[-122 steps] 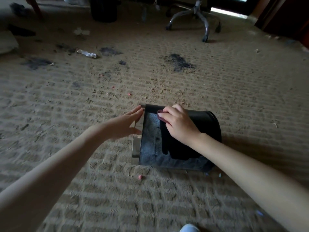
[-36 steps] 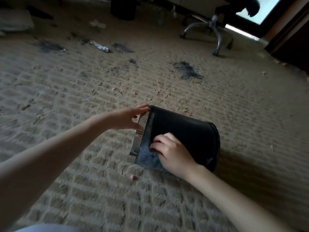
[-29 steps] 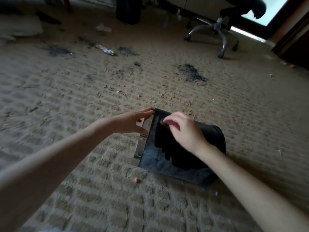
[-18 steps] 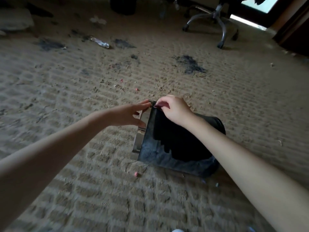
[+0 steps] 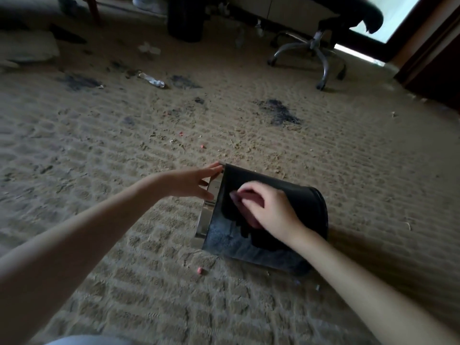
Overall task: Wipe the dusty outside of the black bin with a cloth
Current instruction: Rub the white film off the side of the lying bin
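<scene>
Head view: a black round plastic bin [image 5: 306, 202] lies sideways on beige carpet [image 5: 124, 245]. The left grip [image 5: 191, 183], fingers straight, touches its shiny metal rim [image 5: 206, 220]. The right grip [image 5: 268, 207], fingers curled, holds a dark cloth [image 5: 258, 239] against its dusty side.

Your bin [image 5: 306, 202] lies on its side on the carpet [image 5: 124, 282], its mouth turned left. Your left hand [image 5: 191, 181] touches the rim on that side; your right hand [image 5: 268, 207] holds the cloth [image 5: 260, 241] on the bin's upturned wall. A small crumb [image 5: 200, 270] lies before the bin. Behind, to the right, stands an office chair [image 5: 321, 46]; a second bin [image 5: 185, 18] stands far behind, near centre.
</scene>
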Available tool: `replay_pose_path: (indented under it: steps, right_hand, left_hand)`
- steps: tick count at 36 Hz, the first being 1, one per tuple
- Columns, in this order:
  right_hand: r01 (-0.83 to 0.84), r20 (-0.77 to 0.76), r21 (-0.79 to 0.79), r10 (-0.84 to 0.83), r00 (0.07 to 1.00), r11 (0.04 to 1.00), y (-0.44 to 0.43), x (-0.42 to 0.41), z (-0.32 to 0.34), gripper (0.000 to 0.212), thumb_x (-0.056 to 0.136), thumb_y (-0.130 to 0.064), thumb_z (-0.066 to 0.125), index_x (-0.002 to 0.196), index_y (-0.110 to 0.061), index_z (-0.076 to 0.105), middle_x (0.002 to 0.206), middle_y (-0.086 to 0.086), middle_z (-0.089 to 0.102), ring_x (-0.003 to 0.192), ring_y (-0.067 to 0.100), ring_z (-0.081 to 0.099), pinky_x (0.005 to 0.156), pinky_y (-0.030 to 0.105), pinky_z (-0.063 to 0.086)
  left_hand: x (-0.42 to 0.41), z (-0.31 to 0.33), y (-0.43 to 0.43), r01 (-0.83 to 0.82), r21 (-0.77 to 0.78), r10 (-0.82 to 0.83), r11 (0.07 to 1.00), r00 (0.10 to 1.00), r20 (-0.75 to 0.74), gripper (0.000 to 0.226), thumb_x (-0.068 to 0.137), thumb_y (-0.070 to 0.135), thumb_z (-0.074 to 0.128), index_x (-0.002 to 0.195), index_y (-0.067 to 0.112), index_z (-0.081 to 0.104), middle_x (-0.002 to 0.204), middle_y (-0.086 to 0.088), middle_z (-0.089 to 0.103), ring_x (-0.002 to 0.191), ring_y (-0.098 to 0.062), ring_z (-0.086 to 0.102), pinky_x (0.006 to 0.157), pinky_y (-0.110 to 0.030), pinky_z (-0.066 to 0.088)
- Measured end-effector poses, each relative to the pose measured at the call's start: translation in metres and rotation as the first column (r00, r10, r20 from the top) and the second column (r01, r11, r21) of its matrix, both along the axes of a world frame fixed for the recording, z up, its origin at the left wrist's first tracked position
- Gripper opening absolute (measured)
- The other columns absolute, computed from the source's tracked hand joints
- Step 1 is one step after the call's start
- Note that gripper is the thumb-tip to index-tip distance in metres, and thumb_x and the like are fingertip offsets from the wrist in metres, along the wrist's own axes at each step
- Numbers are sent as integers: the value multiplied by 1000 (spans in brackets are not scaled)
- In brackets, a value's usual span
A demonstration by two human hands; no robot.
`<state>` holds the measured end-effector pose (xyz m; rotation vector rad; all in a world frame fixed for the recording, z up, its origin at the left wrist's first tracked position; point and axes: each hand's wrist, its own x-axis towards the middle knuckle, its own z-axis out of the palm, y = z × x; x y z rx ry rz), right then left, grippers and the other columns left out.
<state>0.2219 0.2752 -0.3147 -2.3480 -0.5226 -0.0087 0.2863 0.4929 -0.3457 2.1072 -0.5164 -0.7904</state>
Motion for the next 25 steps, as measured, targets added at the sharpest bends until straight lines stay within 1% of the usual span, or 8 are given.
replay_pose_path:
  steps: [3, 6, 8, 10, 12, 14, 20, 25]
  right_hand:
    - [164, -10, -38, -164, 986, 986, -1, 45, 14, 15, 83, -4, 64, 96, -12, 67, 93, 0, 64, 89, 10, 56, 71, 15, 37]
    - [202, -84, -157, -217, 973, 967, 5, 82, 9, 16, 83, -6, 64, 97, -12, 69, 96, 5, 65, 90, 15, 57, 70, 19, 35]
    - [201, -168, -137, -223, 960, 970, 15, 92, 1, 14, 84, -7, 63, 94, -16, 68, 82, 0, 64, 69, 11, 59, 60, 21, 38]
    - [193, -185, -135, -216, 959, 972, 24, 94, -4, 13, 86, -8, 61, 93, -17, 67, 78, -3, 60, 57, 5, 55, 55, 20, 40]
    - [168, -133, -161, -190, 973, 972, 27, 90, -8, 16, 87, -9, 60, 99, -13, 69, 86, -3, 58, 74, 9, 54, 65, 19, 38]
    - [136, -108, -146, -152, 982, 980, 28, 82, -8, 17, 87, -8, 60, 102, -11, 69, 86, -3, 59, 79, 11, 53, 68, 17, 34]
    - [81, 4, -98, -81, 997, 992, 33, 56, -17, 16, 85, -5, 62, 96, -11, 70, 98, 4, 69, 93, 17, 61, 74, 13, 35]
    - [21, 116, -73, -12, 993, 997, 32, 39, -24, 14, 83, -3, 63, 93, -8, 70, 93, 6, 68, 90, 24, 61, 81, 32, 47]
  left_hand:
    - [-1, -3, 2, 5, -24, -6, 1000, 999, -31, 90, 84, 1, 61, 148, 29, 5, 153, 19, -10, 136, -9, 26, 111, -27, 29]
    - [-2, -6, 2, -22, -68, 19, 997, 999, -43, 88, 85, -2, 59, 149, 26, 5, 150, 21, -5, 129, -2, 27, 100, -11, 34]
    - [-3, -8, 1, -56, -113, 52, 992, 998, -41, 87, 85, -6, 58, 148, 23, 4, 144, 23, 1, 125, -1, 28, 86, 0, 38]
    - [-4, -9, 0, -101, -159, 93, 982, 994, -59, 88, 85, -8, 56, 148, 24, 3, 143, 20, 10, 123, -3, 36, 82, -3, 43]
    - [-5, -10, 0, -138, -197, 122, 971, 988, -92, 91, 85, -9, 56, 148, 28, 2, 146, 16, 13, 117, -3, 44, 83, -10, 47]
    - [-6, -12, 0, -160, -226, 140, 961, 985, -103, 93, 84, -11, 55, 148, 30, 2, 145, 19, 11, 116, -3, 45, 84, -12, 48]
    - [-9, -11, 1, -203, -291, 160, 935, 974, -162, 91, 82, -14, 56, 149, 27, 10, 154, 11, 12, 138, -10, 24, 105, -28, 36]
    - [-9, -9, 1, -175, -218, 169, 960, 985, -46, 82, 82, -6, 61, 148, 22, 20, 156, 8, 7, 139, -3, 13, 109, -20, 22]
